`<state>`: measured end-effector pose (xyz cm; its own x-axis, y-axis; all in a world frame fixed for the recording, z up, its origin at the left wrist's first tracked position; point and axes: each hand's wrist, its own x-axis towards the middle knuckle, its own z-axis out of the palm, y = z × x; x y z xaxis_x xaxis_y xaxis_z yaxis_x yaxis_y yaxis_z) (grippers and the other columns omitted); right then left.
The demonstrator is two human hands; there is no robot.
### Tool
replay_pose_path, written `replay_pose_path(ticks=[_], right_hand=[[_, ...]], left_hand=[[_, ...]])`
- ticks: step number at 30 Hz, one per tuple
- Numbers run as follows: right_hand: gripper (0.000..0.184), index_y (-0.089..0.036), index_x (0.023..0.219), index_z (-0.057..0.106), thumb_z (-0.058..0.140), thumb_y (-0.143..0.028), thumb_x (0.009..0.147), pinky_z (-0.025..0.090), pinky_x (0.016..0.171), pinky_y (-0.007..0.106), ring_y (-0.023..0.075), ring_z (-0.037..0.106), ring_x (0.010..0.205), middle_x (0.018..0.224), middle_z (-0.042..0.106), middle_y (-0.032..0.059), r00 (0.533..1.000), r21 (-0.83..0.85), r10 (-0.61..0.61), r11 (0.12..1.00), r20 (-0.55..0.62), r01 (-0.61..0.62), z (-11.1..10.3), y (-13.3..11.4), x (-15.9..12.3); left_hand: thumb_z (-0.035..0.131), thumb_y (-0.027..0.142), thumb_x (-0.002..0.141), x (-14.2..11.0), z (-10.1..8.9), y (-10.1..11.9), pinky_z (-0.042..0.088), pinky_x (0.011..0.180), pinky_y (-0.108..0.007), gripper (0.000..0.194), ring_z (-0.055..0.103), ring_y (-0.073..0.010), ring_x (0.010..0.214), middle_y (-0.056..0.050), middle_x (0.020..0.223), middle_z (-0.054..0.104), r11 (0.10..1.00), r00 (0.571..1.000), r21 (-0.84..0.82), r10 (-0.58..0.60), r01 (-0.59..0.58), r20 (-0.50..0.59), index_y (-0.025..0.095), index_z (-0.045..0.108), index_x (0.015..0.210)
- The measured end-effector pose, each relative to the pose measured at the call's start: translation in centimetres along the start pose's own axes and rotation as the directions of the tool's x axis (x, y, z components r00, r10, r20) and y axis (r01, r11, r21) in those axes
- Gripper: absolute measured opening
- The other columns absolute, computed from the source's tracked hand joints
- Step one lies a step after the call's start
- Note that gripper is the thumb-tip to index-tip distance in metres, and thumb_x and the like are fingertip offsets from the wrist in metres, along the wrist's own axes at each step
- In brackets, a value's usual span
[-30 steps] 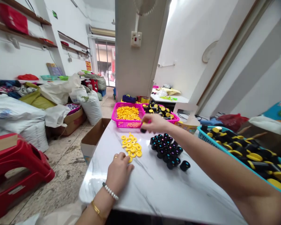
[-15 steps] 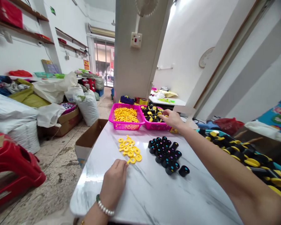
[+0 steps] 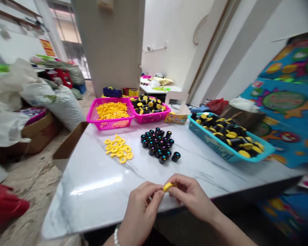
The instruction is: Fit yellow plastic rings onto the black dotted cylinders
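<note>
My left hand (image 3: 143, 205) and my right hand (image 3: 191, 196) meet over the table's front edge. Between their fingertips is a small round yellow plastic piece (image 3: 167, 187), pinched from both sides. Fingers hide part of it, and whether a second piece is there I cannot tell. Beyond my hands lies a loose pile of yellow plastic rings with tabs (image 3: 118, 149). To its right stand several short black cylinders (image 3: 157, 143) with coloured dots on top, most of them close together.
Pink baskets hold yellow rings (image 3: 113, 111) and black-and-yellow pieces (image 3: 150, 104) at the back of the marble-patterned table (image 3: 92, 201). A turquoise basket (image 3: 215, 145) of black-and-yellow pieces stands at right. A small cardboard box (image 3: 178, 116) sits between. A red stool (image 3: 7, 205) is at floor left.
My right hand has come back from the pink basket of black-and-yellow pieces. My left hand has left the ring pile, and both now meet at the yellow piece. The view has turned right.
</note>
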<state>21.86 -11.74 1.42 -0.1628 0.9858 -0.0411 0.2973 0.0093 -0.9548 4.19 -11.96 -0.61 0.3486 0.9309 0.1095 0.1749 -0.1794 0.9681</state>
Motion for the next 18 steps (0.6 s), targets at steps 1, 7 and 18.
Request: replay_pose_path(ticks=[1,7,18], right_hand=[[0.014,-0.015,0.081,0.066,0.061,-0.028,0.082,0.041,0.053,0.02,0.0094,0.051,0.059,0.07,0.059,0.0013,0.999,-0.041,-0.036,0.999,-0.036,0.035,-1.1,0.2,0.0],[0.009,-0.016,0.088,0.063,0.058,-0.021,0.083,0.043,0.058,0.021,0.0102,0.054,0.067,0.08,0.058,0.002,0.996,0.004,-0.086,0.996,-0.033,0.086,-5.7,0.4,-1.0],[0.065,-0.021,0.133,0.045,0.056,-0.017,0.069,0.028,0.035,0.016,0.0047,0.041,0.041,0.07,0.052,-0.0057,0.964,-0.075,0.232,0.972,0.13,-0.224,-12.8,3.0,4.5]], left_hand=[[0.053,0.032,0.088,0.4,0.5,0.3,0.044,0.068,-0.021,0.023,0.059,-0.0132,0.076,-0.004,0.086,0.067,0.999,0.999,0.033,0.023,-0.025,0.047,0.022,0.069,0.101],[0.053,0.026,0.087,1.8,4.2,2.4,0.042,0.059,-0.019,0.036,0.053,-0.01,0.064,0.0,0.08,0.066,0.997,0.978,-0.071,0.026,-0.012,0.205,0.024,0.058,0.122],[0.053,0.038,0.084,5.3,6.5,-0.5,0.046,0.059,-0.027,0.054,0.062,-0.0167,0.063,-0.005,0.079,0.068,0.967,0.993,0.247,-0.085,0.062,0.083,0.011,0.048,0.132]])
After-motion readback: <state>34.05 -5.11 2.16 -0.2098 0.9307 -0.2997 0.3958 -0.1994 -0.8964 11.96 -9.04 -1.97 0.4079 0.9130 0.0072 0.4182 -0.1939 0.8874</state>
